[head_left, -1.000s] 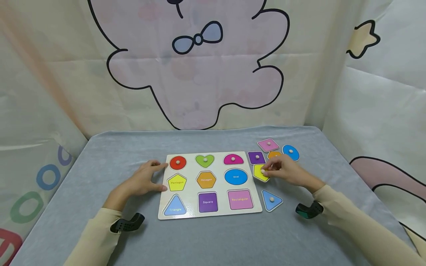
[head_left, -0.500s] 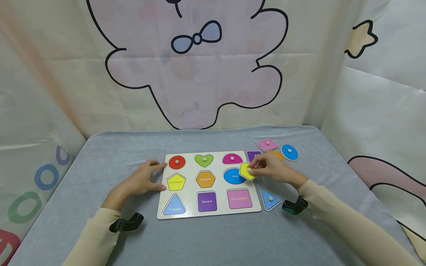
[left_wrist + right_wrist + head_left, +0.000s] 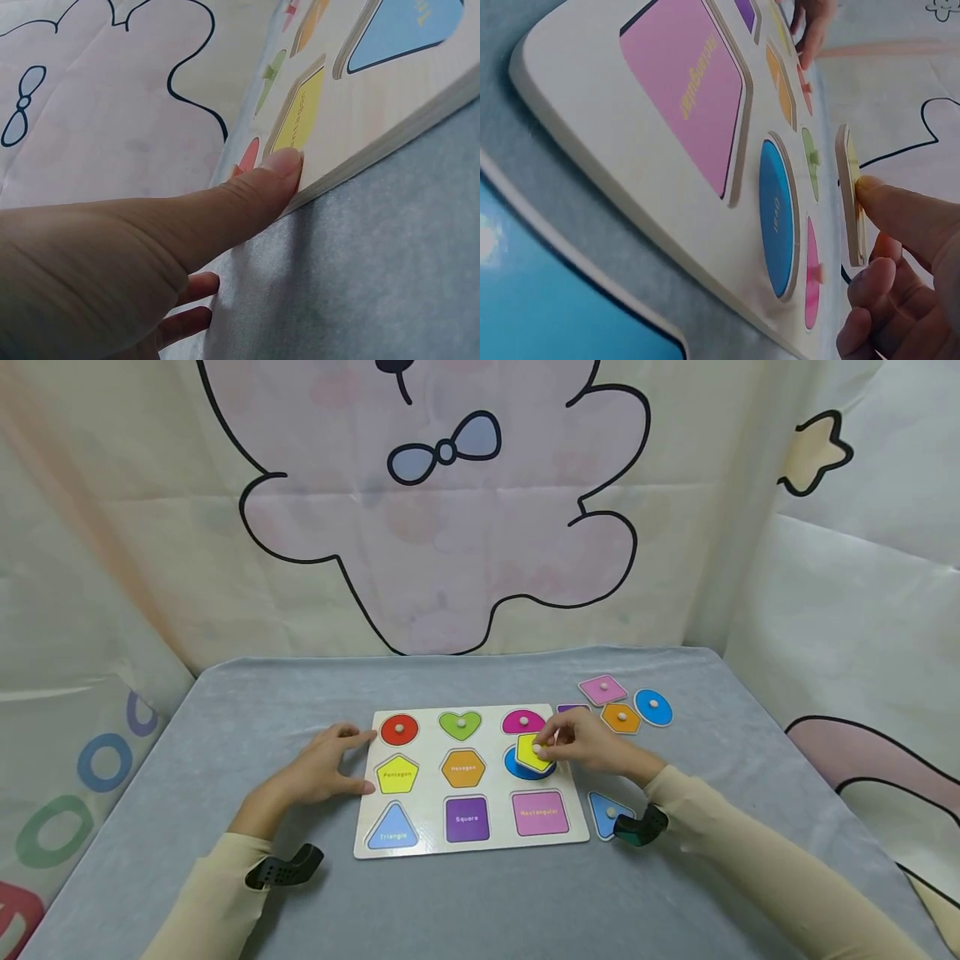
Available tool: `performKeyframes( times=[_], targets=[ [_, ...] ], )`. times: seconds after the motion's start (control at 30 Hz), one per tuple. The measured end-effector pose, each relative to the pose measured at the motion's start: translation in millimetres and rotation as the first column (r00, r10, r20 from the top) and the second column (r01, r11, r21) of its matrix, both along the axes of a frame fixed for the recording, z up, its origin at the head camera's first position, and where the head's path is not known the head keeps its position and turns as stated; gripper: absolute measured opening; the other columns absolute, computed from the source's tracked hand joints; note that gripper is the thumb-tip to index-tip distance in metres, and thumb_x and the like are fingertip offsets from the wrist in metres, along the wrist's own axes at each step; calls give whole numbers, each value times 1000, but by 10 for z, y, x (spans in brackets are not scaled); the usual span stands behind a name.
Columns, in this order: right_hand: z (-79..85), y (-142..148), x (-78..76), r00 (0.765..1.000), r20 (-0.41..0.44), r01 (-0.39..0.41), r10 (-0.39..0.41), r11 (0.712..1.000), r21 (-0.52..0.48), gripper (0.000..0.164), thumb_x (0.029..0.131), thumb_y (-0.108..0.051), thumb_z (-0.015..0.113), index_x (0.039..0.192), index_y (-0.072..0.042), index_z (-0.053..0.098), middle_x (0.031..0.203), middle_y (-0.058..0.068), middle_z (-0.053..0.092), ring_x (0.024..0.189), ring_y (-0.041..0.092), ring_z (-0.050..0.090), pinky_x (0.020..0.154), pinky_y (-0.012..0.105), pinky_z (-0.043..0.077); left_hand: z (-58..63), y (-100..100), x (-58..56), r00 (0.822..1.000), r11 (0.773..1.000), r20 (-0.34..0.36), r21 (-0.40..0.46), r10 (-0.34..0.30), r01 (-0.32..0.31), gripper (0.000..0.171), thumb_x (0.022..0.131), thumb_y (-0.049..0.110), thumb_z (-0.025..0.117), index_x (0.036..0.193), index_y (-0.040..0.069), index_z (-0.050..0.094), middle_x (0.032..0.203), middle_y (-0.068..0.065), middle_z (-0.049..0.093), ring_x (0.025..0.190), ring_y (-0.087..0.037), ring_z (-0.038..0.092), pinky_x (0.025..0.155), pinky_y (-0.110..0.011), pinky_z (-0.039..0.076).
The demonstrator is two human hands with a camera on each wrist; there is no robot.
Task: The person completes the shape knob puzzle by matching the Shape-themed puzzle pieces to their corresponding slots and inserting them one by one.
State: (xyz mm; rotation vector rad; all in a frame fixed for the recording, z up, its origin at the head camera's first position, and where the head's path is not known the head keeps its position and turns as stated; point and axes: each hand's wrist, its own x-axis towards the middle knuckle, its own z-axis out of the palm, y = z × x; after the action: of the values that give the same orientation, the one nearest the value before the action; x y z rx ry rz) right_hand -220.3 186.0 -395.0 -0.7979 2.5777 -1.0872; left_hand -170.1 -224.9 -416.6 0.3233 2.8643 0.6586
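My right hand pinches the knob of a yellow pentagon puzzle piece. That piece is raised above the white shape puzzle board, overlapping the blue oval recess in the head view. In the right wrist view the pentagon piece appears nearly edge-on, clear of the board. My left hand touches the board's left edge, thumb and index finger spread apart. Its thumb lies at the rim beside the yellow pentagon recess. A red circle, green heart and magenta semicircle sit in the top row.
Loose knobbed pieces lie right of the board: a pink rectangle, blue oval, orange hexagon and blue triangle. A purple piece is mostly hidden behind my right hand. Grey cloth covers the table.
My right hand has lifted the yellow pentagon piece from the table on the right and carried it left over the board. My left hand has stayed at the board's edge.
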Motion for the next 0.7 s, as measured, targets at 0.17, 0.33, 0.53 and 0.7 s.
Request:
performKeyframes(
  times=[0.17, 0.33, 0.53, 0.7],
  targets=[
    [-88, -61, -33, 1000, 16, -16, 16, 1000, 16, 9, 84, -23, 75, 92, -18, 74, 76, 0, 60, 68, 16, 50, 57, 18, 40, 1, 9, 4, 1000, 1000, -2, 1, 3, -3, 89, 73, 43, 82, 147, 15, 42, 144, -22, 40, 128, -40, 37, 105, -62, 37],
    [-85, -148, -33, 998, 28, -51, 51, 999, 14, 9, 85, -21, 74, 94, -17, 75, 78, 0, 62, 70, 16, 50, 58, 17, 40, 0, 5, 13, 1000, 1000, -2, 1, 10, -10, 89, 72, 43, 82, 147, 15, 43, 144, -22, 41, 128, -40, 38, 105, -62, 37],
    [-57, -281, -36, 996, 40, -86, 85, 996, 6, 10, 86, -20, 73, 95, -15, 75, 81, 3, 63, 71, 15, 50, 61, 17, 43, -16, -6, 14, 1000, 1000, 1, 3, 13, -13, 89, 72, 44, 82, 146, 16, 43, 144, -21, 41, 128, -40, 38, 105, -63, 38],
    [-46, -399, -43, 993, 40, -108, 107, 994, 2, 12, 87, -19, 72, 96, -12, 75, 81, 6, 63, 70, 15, 50, 62, 17, 43, -4, -4, 12, 1000, 1000, -5, 0, 4, -4, 88, 72, 44, 82, 146, 16, 43, 144, -21, 41, 128, -40, 38, 105, -63, 37]
  ],
)
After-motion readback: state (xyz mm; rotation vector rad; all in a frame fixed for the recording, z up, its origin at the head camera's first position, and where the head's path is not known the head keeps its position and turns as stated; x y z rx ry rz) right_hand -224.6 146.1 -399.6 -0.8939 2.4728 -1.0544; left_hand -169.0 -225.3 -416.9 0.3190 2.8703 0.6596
